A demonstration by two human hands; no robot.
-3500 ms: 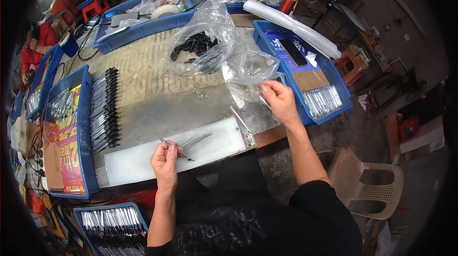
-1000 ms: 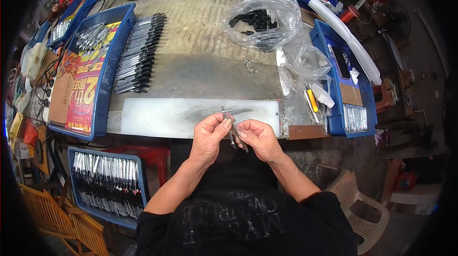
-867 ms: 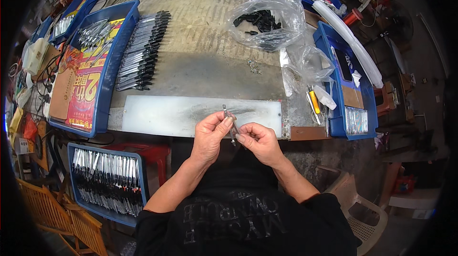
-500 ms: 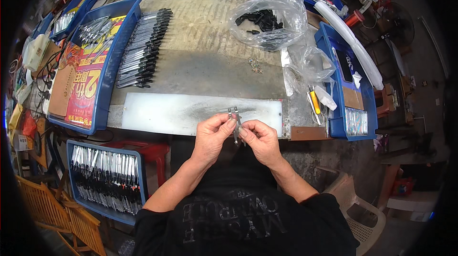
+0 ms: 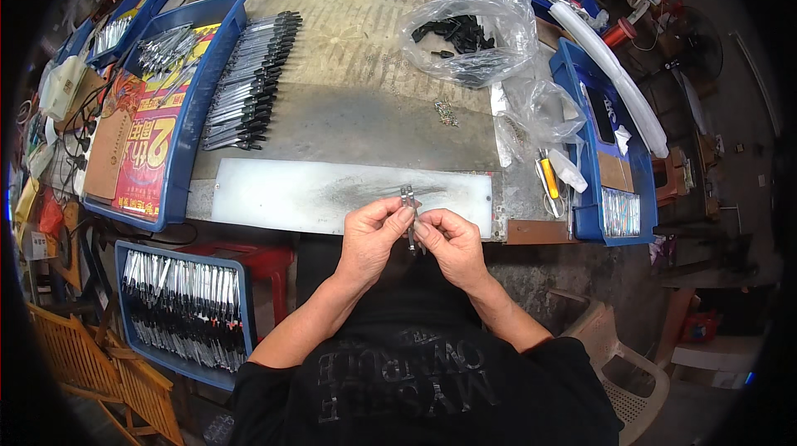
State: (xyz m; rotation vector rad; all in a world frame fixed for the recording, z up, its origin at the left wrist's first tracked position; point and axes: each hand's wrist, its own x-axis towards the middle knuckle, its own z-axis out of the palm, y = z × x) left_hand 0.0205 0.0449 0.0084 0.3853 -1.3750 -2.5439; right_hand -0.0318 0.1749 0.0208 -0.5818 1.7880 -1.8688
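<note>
Pinching a small metal tool (image 5: 408, 212) between both hands, my left hand (image 5: 374, 234) and right hand (image 5: 448, 242) close fingers on it over the pale metal sheet (image 5: 290, 197), at six o'clock on the worktop (image 5: 374, 114). It seems stiff, light, probably slippery; I grip its lower shank.

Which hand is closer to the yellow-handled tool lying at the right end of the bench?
The right hand. The yellow-handled tool lies up and right of it; the left hand is farther left.
</note>
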